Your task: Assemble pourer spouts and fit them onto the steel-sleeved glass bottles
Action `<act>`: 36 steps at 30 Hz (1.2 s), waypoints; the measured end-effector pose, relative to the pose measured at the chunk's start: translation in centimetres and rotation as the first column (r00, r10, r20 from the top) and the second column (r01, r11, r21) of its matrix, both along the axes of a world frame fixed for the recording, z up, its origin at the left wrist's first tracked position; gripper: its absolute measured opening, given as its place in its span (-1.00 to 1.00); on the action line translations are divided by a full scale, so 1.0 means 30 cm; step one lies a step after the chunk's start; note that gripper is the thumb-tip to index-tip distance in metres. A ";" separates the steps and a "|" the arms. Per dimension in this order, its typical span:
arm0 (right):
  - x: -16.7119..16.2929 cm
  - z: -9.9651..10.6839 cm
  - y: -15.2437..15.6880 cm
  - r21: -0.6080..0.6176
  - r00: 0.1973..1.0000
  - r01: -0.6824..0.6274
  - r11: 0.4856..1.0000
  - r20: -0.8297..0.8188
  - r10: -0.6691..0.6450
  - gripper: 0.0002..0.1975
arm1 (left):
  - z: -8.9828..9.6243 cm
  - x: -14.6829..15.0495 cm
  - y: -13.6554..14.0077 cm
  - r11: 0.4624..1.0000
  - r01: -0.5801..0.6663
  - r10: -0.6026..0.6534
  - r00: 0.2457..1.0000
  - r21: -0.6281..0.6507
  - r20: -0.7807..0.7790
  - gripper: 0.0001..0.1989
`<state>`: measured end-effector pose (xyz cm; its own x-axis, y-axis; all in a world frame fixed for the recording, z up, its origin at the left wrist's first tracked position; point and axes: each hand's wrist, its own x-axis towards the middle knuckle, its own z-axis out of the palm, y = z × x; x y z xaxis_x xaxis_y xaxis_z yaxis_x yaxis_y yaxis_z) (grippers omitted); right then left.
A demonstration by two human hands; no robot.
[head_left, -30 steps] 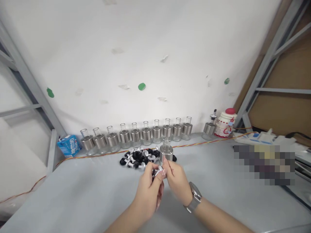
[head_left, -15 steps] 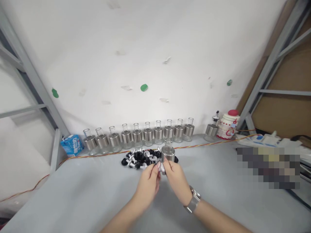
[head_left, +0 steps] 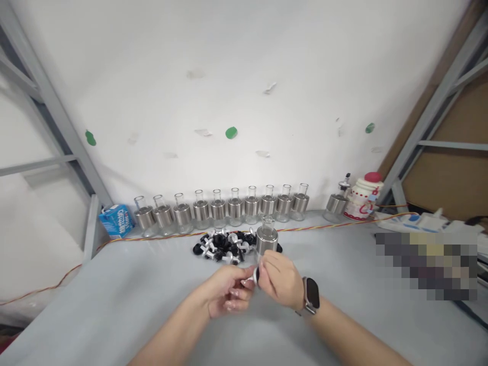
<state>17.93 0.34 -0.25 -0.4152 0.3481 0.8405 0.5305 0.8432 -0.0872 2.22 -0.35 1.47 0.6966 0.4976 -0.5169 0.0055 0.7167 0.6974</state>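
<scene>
Between my two hands is a small silver pourer part point(head_left: 255, 276) with a round flange and a dark piece on its right side. My left hand point(head_left: 230, 291) pinches the silver stem between thumb and finger, its other fingers curled loosely. Closed around the dark end, my right hand point(head_left: 281, 280) hides most of that piece. Just behind the hands stands an open glass bottle with a steel sleeve point(head_left: 267, 239), its lower part covered by my right hand. A pile of silver and black pourer parts point(head_left: 225, 246) lies to the left of this bottle.
Along the wall stands a row of similar open-necked bottles point(head_left: 217, 209). A bottle fitted with a pourer point(head_left: 337, 203) is at the right, beside a white and red jar point(head_left: 362, 199). A blue carton point(head_left: 116, 221) sits far left. A twisted wire point(head_left: 312, 227) crosses the grey table point(head_left: 145, 284).
My right hand has turned over the part, its knuckles now upward and the watch face showing. The left hand has shifted slightly lower, with its fingers more spread. The view has moved a little.
</scene>
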 end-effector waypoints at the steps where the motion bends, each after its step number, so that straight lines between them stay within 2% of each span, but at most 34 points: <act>1: 0.003 0.003 0.004 -0.103 0.997 -0.016 0.995 -0.080 0.008 -0.69 | 0.001 0.006 -0.004 0.998 -0.053 0.051 0.997 0.040 0.060 -0.64; 2: 0.003 0.006 0.007 -0.237 0.983 -0.037 0.971 -0.183 -0.007 -0.67 | 0.002 0.011 -0.009 0.991 -0.113 0.103 0.986 0.073 0.128 -0.65; 4: -0.001 0.011 0.011 -0.492 0.924 -0.130 0.861 -0.375 -0.074 -0.64 | 0.008 0.018 -0.017 0.981 -0.184 0.163 0.957 0.068 0.239 -0.65; 6: -0.007 0.015 0.010 -0.618 0.875 -0.231 0.751 -0.470 -0.118 -0.63 | 0.015 0.016 -0.018 0.982 -0.186 0.182 0.935 -0.014 0.303 -0.64; 7: -0.008 0.017 0.008 -0.638 0.874 -0.244 0.730 -0.470 -0.119 -0.65 | 0.018 0.013 -0.017 0.982 -0.183 0.191 0.927 -0.056 0.323 -0.62; 8: -0.008 0.019 0.005 -0.639 0.891 -0.219 0.738 -0.439 -0.116 -0.68 | 0.021 0.010 -0.015 0.978 -0.191 0.207 0.919 -0.082 0.336 -0.61; 10: -0.003 0.024 -0.002 -0.573 0.952 -0.088 0.815 -0.289 -0.100 -0.79 | 0.025 0.007 -0.012 0.970 -0.231 0.244 0.910 -0.081 0.334 -0.59; 13: 0.007 0.033 -0.005 -0.311 0.994 0.103 0.945 0.061 -0.088 -0.85 | 0.026 0.014 -0.014 0.925 -0.379 0.362 0.895 0.015 0.261 -0.58; 15: 0.008 0.037 -0.002 -0.148 0.961 0.168 0.975 0.244 -0.128 -0.86 | 0.020 0.023 -0.016 0.861 -0.494 0.468 0.863 0.122 0.189 -0.58; 18: -0.001 0.041 0.003 -0.010 0.904 0.266 0.964 0.350 -0.245 -0.84 | 0.009 0.039 -0.019 0.785 -0.548 0.553 0.830 0.288 0.074 -0.56; 23: -0.018 0.029 0.000 0.109 0.872 0.346 0.932 0.329 -0.362 -0.71 | 0.006 0.067 -0.028 0.725 -0.521 0.612 0.787 0.451 -0.075 -0.47; 30: -0.029 -0.021 0.002 0.004 0.918 0.325 0.946 0.240 -0.316 -0.67 | 0.014 0.074 -0.033 0.729 -0.504 0.605 0.791 0.464 -0.091 -0.45; 36: -0.013 -0.006 0.003 0.083 0.919 0.274 0.958 0.272 -0.287 -0.65 | 0.025 0.074 -0.037 0.759 -0.488 0.583 0.804 0.431 -0.118 -0.47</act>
<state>17.54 0.43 -0.43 -0.5251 0.4511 0.7216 0.7434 0.6560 0.1309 4.45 -1.45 2.21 0.1412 0.9333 -0.3302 -0.1077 0.3460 0.9320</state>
